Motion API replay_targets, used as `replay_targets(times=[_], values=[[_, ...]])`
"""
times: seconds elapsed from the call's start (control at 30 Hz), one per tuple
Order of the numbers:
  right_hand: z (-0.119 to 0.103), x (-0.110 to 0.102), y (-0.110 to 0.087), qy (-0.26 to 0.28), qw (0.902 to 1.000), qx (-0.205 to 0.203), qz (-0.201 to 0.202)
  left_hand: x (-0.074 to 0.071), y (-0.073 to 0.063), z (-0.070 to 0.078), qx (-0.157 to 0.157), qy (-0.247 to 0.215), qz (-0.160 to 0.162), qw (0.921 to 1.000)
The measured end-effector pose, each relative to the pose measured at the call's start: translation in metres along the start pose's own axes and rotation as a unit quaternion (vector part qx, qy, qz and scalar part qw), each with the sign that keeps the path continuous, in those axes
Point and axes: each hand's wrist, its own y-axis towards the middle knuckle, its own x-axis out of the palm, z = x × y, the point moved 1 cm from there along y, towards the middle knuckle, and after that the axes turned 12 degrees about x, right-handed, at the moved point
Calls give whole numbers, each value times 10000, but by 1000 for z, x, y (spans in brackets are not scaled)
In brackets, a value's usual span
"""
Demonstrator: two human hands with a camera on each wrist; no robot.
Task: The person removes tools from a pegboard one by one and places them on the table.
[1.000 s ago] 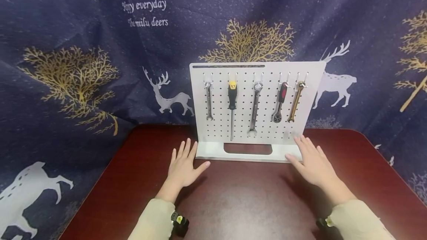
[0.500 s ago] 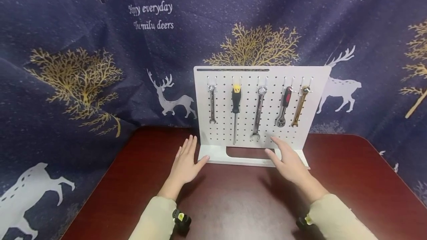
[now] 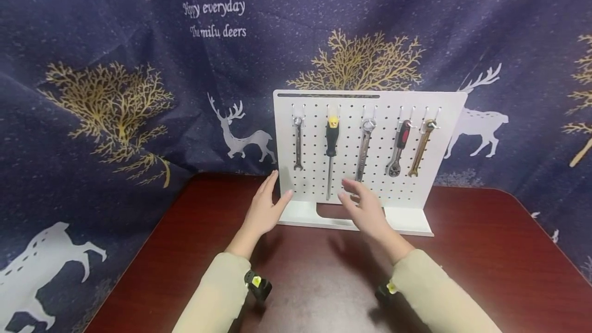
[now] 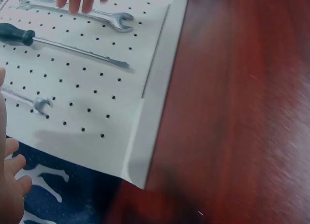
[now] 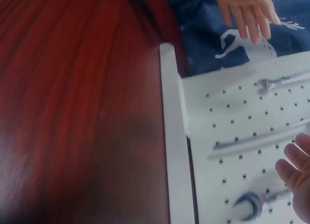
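Note:
My left hand (image 3: 264,209) hovers by the left edge of the white pegboard (image 3: 314,179), thumb spread from the fingers and holding nothing. In front of the board's lower middle is my right hand (image 3: 367,215), also holding nothing, its fingers loosely bent. It covers the lower end of the large silver combination wrench (image 3: 364,150). Just left of that hand hangs a screwdriver (image 3: 331,140) with a black and yellow handle. A small combination wrench (image 3: 298,145) hangs nearest my left hand. On the right hang a ratchet wrench (image 3: 399,153) with a red-and-black handle and a gold-coloured wrench (image 3: 421,150).
The pegboard's base ledge (image 3: 409,220) stands on a dark red-brown table (image 3: 305,281), with a cut-out in its middle. Behind hangs a blue cloth (image 3: 185,117) printed with deer and golden trees. Hooks carry the tools along the board's upper part.
My right hand has moved left from the board's right corner to in front of the large wrench. My left hand has risen slightly and turned inward. The tools still hang in place.

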Motion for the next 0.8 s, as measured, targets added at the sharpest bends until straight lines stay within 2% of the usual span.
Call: replay_targets(times=[0.17,0.3,0.47,0.63,0.8], values=[[-10,16,13,306,9995,-68,-105,-1,17,8,-11,-388,224,9990],[-16,28,22,513,9984,69,-241,-2,31,17,-106,-651,358,9972],[-25,43,31,756,9957,300,-450,-2,48,29,-196,-1042,550,9928],[-33,57,42,1026,9920,312,-667,-1,64,37,-258,-1233,703,9895],[-44,67,52,1283,9872,449,-837,-3,80,41,-232,-1505,1021,9831]])
